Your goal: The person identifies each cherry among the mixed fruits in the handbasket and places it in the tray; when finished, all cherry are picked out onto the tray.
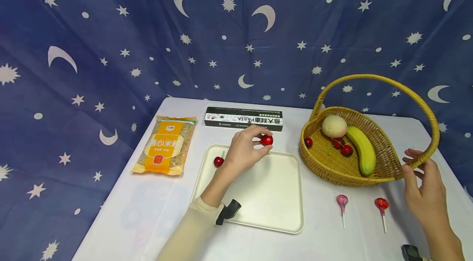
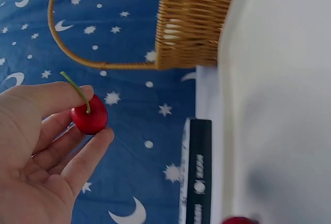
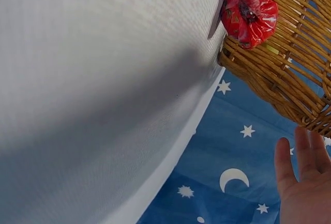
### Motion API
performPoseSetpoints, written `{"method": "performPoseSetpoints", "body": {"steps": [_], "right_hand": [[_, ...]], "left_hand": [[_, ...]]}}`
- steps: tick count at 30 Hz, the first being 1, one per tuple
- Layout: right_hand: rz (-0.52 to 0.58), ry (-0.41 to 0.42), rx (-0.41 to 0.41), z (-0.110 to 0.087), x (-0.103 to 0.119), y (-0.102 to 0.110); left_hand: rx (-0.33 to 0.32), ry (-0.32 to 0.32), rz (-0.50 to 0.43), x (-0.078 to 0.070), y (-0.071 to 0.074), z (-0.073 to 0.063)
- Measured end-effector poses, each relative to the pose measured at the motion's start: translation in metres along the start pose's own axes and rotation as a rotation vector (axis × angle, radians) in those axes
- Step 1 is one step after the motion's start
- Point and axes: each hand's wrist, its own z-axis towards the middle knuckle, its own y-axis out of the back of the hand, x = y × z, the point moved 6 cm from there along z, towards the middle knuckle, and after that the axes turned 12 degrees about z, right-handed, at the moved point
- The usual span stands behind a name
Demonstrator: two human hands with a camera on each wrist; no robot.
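Note:
In the head view my left hand (image 1: 246,148) pinches a red cherry (image 1: 267,140) between thumb and fingers, above the back edge of a cream tray (image 1: 266,195). The cherry's green stem points up past the thumb in the left wrist view. Another cherry (image 1: 219,162) lies in the tray's back left corner. My right hand (image 1: 425,187) holds the wicker basket (image 1: 318,166) where its handle meets the rim, thumb in front and fingers partly hidden behind. Inside the basket are a banana (image 1: 362,150), a pale round fruit (image 1: 334,126) and several cherries (image 1: 346,151).
Two lollipops, one pink (image 1: 342,200) and one red (image 1: 381,203), lie in front of the basket. A black pasta box (image 1: 243,118) is behind the tray. To the left lies a yellow food bag (image 1: 165,145). A blue star-patterned cloth (image 1: 221,68) hangs behind the white table.

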Motion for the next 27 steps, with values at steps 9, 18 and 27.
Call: {"method": "performPoseSetpoints", "body": {"steps": [9, 18, 27], "right_hand": [[-0.009, -0.021, 0.003, -0.001, 0.000, 0.001], [-0.010, -0.023, 0.020, 0.000, 0.001, -0.001], [-0.010, -0.034, 0.016, -0.001, 0.001, 0.000]], "left_hand": [[0.122, 0.060, 0.231, 0.028, -0.021, -0.013], [0.265, 0.101, 0.375, 0.047, -0.042, -0.025], [0.282, 0.073, 0.419, 0.046, -0.045, -0.025]]}}
